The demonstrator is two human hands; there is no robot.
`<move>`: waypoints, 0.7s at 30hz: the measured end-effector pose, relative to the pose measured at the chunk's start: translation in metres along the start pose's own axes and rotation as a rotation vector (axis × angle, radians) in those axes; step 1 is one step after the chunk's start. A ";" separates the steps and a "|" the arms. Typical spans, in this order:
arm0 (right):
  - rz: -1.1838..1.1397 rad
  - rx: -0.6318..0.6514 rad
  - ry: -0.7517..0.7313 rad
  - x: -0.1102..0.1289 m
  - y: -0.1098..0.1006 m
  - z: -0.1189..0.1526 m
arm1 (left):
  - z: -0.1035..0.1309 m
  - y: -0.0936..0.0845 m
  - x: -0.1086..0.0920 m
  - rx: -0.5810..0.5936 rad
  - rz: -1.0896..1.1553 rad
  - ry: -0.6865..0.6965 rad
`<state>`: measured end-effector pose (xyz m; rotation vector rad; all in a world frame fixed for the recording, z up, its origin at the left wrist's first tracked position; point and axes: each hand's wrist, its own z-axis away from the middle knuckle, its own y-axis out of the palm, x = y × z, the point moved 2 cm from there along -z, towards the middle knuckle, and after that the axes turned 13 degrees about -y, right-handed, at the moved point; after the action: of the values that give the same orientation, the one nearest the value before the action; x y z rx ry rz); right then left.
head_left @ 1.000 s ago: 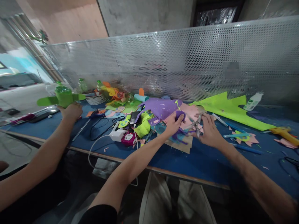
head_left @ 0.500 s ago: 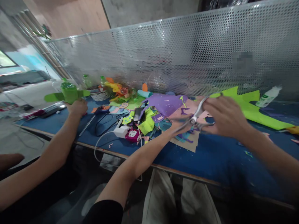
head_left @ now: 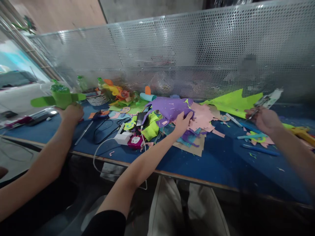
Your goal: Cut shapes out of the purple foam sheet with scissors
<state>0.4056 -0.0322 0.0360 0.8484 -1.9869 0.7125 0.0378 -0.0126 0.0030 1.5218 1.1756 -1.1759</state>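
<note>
Here the purple sheet (head_left: 166, 106) is seen curved and uneven on the blue table (head_left: 221, 160), flecked with small pale scraps, its right end gripped by the left hand (head_left: 183, 123) beside ragged pink pieces (head_left: 203, 115). Over on the right, the silver scissors (head_left: 258, 105) are held above the table in the right hand (head_left: 267, 119), too blurred for their blades to be made out.

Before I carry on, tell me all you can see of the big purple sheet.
The purple sheet looks like thin craft foam or stiff paper, matt and irregularly cut, with narrow strips trailing at its left end. It lies rumpled on the cluttered blue table, beside the pink sheet. Pale scraps dot its top. The left hand is at its right end; whether it grips is unclear.
</note>
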 end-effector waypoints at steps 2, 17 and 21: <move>-0.172 0.059 0.170 -0.003 0.010 0.013 | -0.001 -0.001 0.000 0.000 0.021 -0.015; -0.238 0.628 -0.192 0.046 0.096 0.123 | 0.014 0.006 -0.007 0.110 0.053 -0.020; -0.211 0.770 -0.173 0.052 0.092 0.132 | 0.025 0.012 -0.019 0.132 0.018 0.032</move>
<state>0.2495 -0.0887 0.0009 1.5843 -1.7180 1.3437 0.0433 -0.0421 0.0181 1.6513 1.1215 -1.2420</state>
